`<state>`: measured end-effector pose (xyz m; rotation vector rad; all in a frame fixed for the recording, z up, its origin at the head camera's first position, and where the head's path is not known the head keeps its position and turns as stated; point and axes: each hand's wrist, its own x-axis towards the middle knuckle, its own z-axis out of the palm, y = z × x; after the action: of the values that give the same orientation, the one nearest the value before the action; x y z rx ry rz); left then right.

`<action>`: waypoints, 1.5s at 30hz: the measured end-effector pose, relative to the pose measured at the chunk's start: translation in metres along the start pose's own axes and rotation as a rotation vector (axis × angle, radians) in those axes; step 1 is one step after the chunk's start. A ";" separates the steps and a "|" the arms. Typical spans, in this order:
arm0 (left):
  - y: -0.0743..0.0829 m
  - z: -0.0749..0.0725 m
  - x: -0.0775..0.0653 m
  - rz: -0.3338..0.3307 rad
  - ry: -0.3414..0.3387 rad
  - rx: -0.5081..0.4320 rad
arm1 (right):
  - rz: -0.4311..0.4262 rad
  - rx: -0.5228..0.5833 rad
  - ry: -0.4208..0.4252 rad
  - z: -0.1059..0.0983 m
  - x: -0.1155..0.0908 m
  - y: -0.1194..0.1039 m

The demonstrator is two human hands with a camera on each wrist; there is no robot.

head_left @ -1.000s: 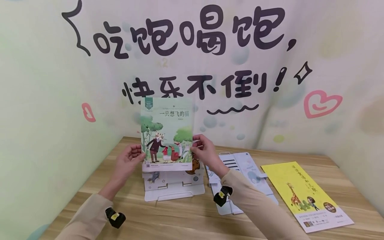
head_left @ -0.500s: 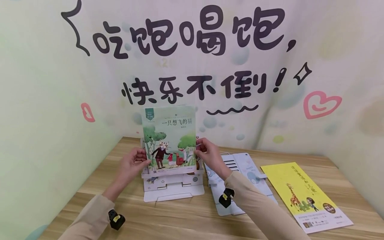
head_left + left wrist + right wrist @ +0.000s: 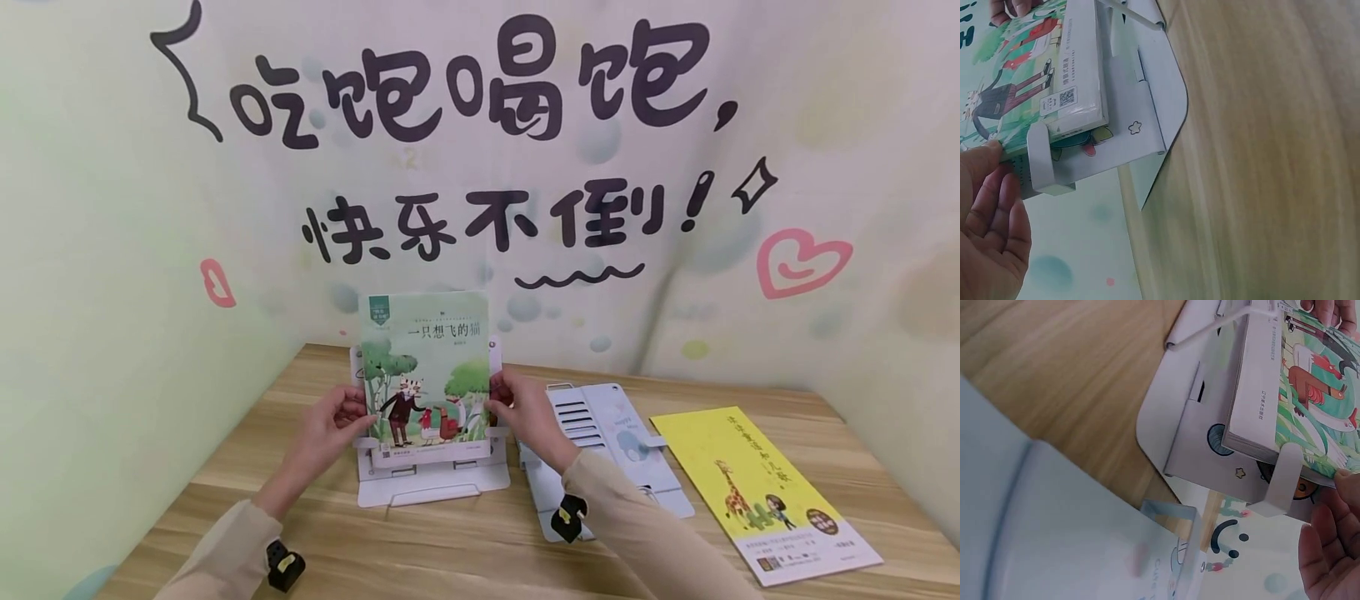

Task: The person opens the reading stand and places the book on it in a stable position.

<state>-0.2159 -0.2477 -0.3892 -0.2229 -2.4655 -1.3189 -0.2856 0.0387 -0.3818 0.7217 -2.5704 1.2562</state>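
A picture book [image 3: 427,358] with a green cover of a cat and birds stands nearly upright in front of a white book stand [image 3: 375,490]. My left hand [image 3: 326,429] pinches its left edge, thumb on the cover. At the right edge my right hand [image 3: 530,417] pinches it the same way. In the left wrist view a white side clip [image 3: 1041,156] of the stand overlaps the cover's lower corner. Another clip [image 3: 1285,478] does so at the opposite corner in the right wrist view. Most of the stand's back plate is hidden behind the book.
Right of the stand, a pale blue book stand [image 3: 630,433] lies on the wooden table [image 3: 337,542], partly under my right forearm. Farther right lies a yellow book [image 3: 757,475] with a giraffe on its cover. A wall [image 3: 585,325] with large black lettering rises behind.
Both hands have lowered the picture book onto the front of the white stand, moving it slightly right. They keep their hold on its sides. The pale blue stand and yellow book have stayed put.
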 end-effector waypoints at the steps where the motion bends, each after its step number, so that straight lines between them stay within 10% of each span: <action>1: 0.000 0.000 -0.001 0.003 0.002 0.012 | 0.007 -0.018 -0.003 0.001 -0.001 0.000; 13: -0.005 0.003 -0.011 -0.013 0.021 0.131 | 0.010 -0.218 -0.026 0.010 -0.013 -0.001; 32: -0.003 0.007 -0.010 -0.072 0.031 0.218 | 0.031 -0.190 -0.008 0.009 -0.017 0.002; 45: 0.008 0.010 -0.006 0.161 0.301 0.198 | -0.012 -0.114 0.075 -0.013 -0.026 0.006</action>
<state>-0.2103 -0.2351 -0.3905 -0.1571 -2.2511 -0.9574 -0.2661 0.0612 -0.3871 0.6538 -2.5492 1.1015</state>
